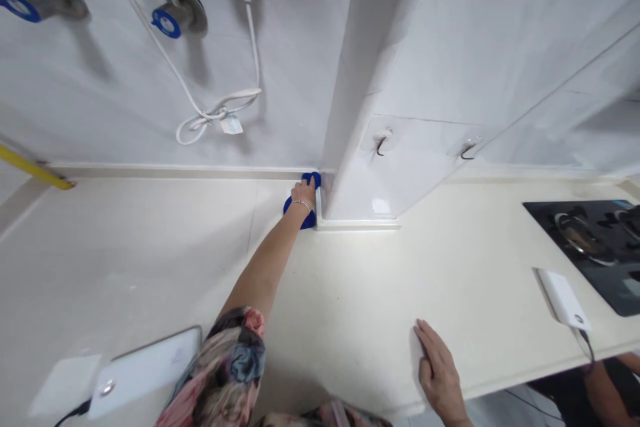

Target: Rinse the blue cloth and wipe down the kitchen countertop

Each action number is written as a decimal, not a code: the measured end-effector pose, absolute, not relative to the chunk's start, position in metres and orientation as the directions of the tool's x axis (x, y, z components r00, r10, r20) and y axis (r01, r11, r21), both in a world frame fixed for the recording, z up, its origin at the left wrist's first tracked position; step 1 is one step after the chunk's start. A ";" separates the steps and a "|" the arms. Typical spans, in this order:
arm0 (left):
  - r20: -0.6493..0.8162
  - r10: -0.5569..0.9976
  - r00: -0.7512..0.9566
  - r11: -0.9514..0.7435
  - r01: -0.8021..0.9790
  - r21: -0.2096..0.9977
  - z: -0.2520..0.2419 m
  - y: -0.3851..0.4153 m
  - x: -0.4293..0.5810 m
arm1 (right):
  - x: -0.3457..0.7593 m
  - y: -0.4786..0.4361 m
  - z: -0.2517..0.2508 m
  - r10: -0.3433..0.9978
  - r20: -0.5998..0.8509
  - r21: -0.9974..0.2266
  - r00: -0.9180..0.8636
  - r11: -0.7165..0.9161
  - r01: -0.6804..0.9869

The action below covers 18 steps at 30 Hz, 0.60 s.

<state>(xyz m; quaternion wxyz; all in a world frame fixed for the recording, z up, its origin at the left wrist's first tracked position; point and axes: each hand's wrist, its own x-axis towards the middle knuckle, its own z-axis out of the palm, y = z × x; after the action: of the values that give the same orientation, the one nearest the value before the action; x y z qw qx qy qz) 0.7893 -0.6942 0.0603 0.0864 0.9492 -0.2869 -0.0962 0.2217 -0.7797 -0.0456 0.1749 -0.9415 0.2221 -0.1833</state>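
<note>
My left hand is closed over a blue cloth and presses it into the back corner of the cream countertop, against the side of a tiled pillar. Parts of the cloth stick out around the fingers and below the wrist, which wears a thin bracelet. Near the counter's front edge, my right hand lies with its fingers stretched out, palm down, holding nothing.
A tiled pillar with two hooks juts over the counter. The gas hob and a white cabled device are right; a white cabled slab is left. Bundled cord hangs behind. Another person's limb shows lower right.
</note>
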 end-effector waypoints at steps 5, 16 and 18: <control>-0.119 -0.548 0.828 -0.828 -0.517 0.216 0.054 -0.699 0.805 | 0.222 -0.780 -0.044 -0.488 0.253 -0.411 0.836 -0.836 -0.363; -0.015 -0.636 0.772 -0.754 -0.618 0.222 0.049 -0.668 0.777 | 0.225 -0.782 -0.045 -0.451 0.308 -0.399 0.838 -0.861 -0.316; -0.020 -0.660 0.751 -0.738 -0.643 0.206 0.051 -0.661 0.765 | 0.225 -0.783 -0.046 -0.446 0.314 -0.402 0.838 -0.862 -0.309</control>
<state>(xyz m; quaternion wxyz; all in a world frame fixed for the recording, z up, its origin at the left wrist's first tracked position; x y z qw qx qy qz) 0.7654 -0.6610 0.0510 0.0933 0.9310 -0.3499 -0.0460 0.2248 -0.7831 -0.0458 0.1699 -0.9434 0.2000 -0.2026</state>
